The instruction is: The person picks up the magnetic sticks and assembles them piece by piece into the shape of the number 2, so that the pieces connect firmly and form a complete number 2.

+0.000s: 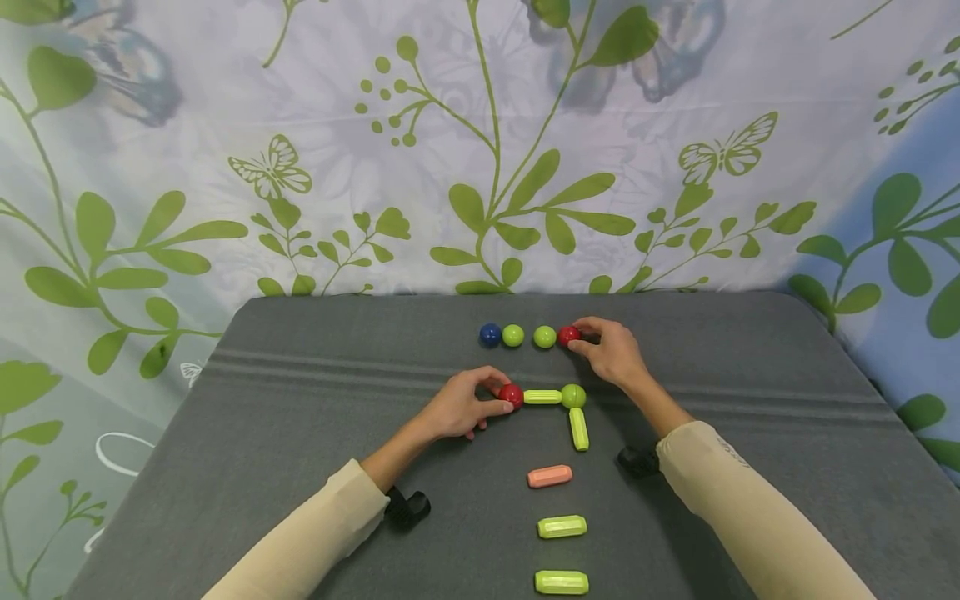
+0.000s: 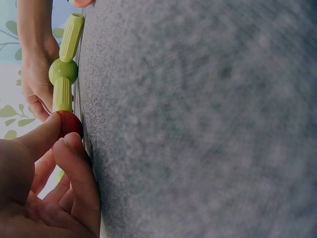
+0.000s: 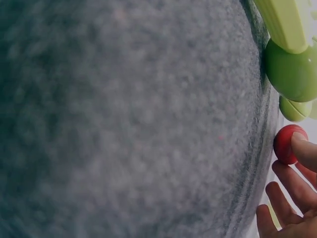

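Observation:
My left hand (image 1: pixel 462 402) pinches a red ball (image 1: pixel 512 396) between thumb and fingers. That ball meets one end of a ridged yellow-green rod (image 1: pixel 542 397), whose other end meets a green ball (image 1: pixel 573 396). A second yellow-green rod (image 1: pixel 579 429) runs from the green ball toward the near side, making a corner. Farther back, my right hand (image 1: pixel 613 350) has its thumb and fingers around another red ball (image 1: pixel 569 336), at the right end of a row. In the right wrist view its thumb lies on that red ball (image 3: pixel 287 144).
Left of the right hand's ball are two light green balls (image 1: pixel 544 337) and a dark blue ball (image 1: pixel 491 335). An orange rod (image 1: pixel 550 476) and two yellow-green rods (image 1: pixel 562 527) lie nearer on the grey table (image 1: pixel 300 467). A leaf-patterned cloth (image 1: pixel 420 192) hangs behind.

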Demonstrator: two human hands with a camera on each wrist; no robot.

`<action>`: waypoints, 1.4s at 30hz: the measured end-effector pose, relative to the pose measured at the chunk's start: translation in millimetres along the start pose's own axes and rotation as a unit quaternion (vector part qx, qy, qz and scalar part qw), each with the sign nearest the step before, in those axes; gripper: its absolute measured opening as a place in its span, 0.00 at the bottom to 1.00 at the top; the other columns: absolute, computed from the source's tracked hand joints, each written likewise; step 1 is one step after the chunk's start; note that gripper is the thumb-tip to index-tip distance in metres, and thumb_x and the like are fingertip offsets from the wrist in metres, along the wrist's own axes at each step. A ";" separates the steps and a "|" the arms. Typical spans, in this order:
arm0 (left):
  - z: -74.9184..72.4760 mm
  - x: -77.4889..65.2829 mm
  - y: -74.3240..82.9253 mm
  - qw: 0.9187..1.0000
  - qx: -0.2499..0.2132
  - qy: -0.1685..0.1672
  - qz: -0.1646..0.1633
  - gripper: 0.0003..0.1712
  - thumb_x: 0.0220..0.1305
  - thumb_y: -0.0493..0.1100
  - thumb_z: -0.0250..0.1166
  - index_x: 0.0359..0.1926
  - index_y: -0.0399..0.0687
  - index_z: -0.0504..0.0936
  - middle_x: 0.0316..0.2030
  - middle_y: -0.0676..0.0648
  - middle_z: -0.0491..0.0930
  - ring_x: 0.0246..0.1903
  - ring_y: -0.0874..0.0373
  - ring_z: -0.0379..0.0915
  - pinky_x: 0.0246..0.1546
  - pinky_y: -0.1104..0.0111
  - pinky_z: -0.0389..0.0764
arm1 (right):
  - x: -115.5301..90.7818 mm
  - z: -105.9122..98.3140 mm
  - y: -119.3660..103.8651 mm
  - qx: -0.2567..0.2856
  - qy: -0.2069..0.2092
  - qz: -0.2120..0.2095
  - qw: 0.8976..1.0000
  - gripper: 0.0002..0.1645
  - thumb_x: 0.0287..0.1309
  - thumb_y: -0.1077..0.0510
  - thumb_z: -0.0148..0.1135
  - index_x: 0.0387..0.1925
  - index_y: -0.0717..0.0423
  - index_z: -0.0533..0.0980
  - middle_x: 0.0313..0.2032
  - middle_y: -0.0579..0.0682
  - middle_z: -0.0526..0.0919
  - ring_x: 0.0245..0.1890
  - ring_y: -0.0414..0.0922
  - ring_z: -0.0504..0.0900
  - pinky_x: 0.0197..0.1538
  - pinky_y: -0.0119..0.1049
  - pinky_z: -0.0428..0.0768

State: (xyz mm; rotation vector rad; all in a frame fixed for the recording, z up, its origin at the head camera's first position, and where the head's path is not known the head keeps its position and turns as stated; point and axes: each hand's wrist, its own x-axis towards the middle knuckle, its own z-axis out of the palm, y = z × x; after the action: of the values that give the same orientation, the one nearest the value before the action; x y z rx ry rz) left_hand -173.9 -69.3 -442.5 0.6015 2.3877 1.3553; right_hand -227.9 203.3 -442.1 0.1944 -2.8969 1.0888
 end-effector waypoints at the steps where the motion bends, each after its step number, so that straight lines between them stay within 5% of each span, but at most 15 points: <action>1: 0.2 0.1 0.1 1.000 0.000 0.000 -0.001 0.18 0.67 0.42 0.67 0.55 0.46 0.78 0.43 0.47 0.78 0.19 0.58 0.73 0.13 0.65 0.76 | -0.2 -0.6 0.4 0.001 0.000 0.001 1.000 0.23 0.66 0.58 0.64 0.59 0.64 0.75 0.53 0.64 0.80 0.55 0.62 0.75 0.55 0.57 0.72; 19: -0.7 -1.0 1.9 1.000 -0.004 0.001 -0.001 0.17 0.66 0.41 0.67 0.55 0.45 0.78 0.43 0.47 0.78 0.19 0.57 0.73 0.13 0.65 0.76 | -21.7 -14.3 -0.7 0.014 0.012 -0.028 0.999 0.22 0.64 0.57 0.66 0.56 0.64 0.76 0.50 0.63 0.81 0.51 0.60 0.77 0.52 0.56 0.74; 42: 0.8 -0.3 0.0 1.000 0.001 0.002 0.002 0.18 0.66 0.41 0.67 0.55 0.44 0.77 0.43 0.46 0.78 0.19 0.59 0.73 0.13 0.65 0.76 | -93.6 -16.7 -17.8 0.011 0.024 -0.110 0.994 0.18 0.59 0.59 0.71 0.50 0.59 0.79 0.44 0.54 0.84 0.46 0.56 0.79 0.47 0.56 0.73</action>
State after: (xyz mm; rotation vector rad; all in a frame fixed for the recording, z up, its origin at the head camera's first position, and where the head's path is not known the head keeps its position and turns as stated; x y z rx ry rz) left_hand -173.3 -68.9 -442.9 0.6062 2.3924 1.3560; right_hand -132.9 210.6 -425.6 0.4678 -2.7405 1.0724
